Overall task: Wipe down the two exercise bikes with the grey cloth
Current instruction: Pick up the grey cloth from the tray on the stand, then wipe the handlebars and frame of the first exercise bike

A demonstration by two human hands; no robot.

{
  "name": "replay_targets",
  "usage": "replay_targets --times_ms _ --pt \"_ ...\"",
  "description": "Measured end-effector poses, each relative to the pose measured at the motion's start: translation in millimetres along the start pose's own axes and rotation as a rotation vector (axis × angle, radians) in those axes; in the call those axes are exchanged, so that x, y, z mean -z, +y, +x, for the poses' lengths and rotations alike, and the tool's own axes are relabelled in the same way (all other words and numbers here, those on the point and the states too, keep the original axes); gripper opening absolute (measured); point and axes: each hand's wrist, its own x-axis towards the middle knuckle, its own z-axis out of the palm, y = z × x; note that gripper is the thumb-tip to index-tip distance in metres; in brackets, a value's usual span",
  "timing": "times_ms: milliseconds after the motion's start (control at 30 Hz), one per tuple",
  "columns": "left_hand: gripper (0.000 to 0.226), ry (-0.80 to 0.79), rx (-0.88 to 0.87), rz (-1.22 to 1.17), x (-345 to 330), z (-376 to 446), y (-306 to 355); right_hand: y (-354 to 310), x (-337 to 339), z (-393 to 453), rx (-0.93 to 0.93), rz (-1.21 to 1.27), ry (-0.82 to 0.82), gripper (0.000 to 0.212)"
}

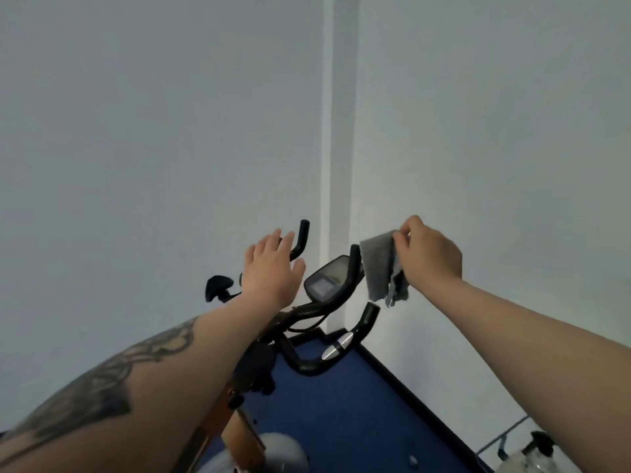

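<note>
1. Landmark taken: the console display (328, 276) of the exercise bike (307, 339), which stands on blue floor in a room corner.
2. The grey cloth (382, 268) is seen just right of the display, hanging beside the upright right handlebar horn (355, 264). Contact between cloth and horn cannot be confirmed.
3. The right hand (430, 257) is closed on the cloth's upper edge, pinched between thumb and fingers; the rest of the cloth hangs loose below.
4. The left hand (273, 268) is held left of the display, fingers spread and relaxed, nothing grasped, near the left handlebar horn (301, 238).
5. Only one bike is in view; the second is not visible.
6. Progress judged: the handlebar area appears to be the step in hand. No wet or wiped marks can be made out, so the finished share cannot be told. The frame, the seat and the second bike are presumed still to be done.
</note>
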Motion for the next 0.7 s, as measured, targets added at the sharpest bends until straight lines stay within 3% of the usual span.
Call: replay_targets --times_ms 333,700 --pt "0.057 -0.065 -0.011 0.027 16 -19 -125 -122 -59 -42 -0.048 0.019 -0.076 0.02" --pt "0.057 -0.173 -0.052 -0.081 -43 -72 -175 -143 -102 -124 -0.177 -0.019 -0.281 0.023"
